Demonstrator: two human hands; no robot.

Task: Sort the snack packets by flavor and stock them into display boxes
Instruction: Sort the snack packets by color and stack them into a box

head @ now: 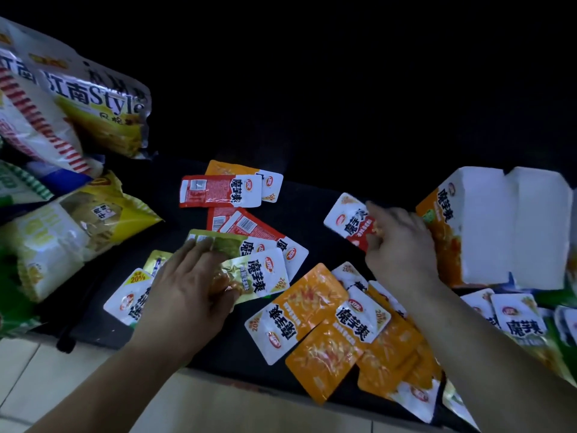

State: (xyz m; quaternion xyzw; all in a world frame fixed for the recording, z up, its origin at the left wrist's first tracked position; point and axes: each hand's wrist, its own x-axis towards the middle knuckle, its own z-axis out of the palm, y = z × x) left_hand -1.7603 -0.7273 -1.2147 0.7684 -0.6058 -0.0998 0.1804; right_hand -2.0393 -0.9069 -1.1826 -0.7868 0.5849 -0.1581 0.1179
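A display box is set at far right; snack packets are strewn left of it. A green packet is pressed under the flat left hand; a red packet is pinched by the right hand. Light, slippery foil is probably best gripped at a sealed edge.

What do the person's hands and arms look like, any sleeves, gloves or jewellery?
Both are bare: the left hand and right hand wear no gloves, and no rings, watch or bands show. No sleeve is in view on either arm.
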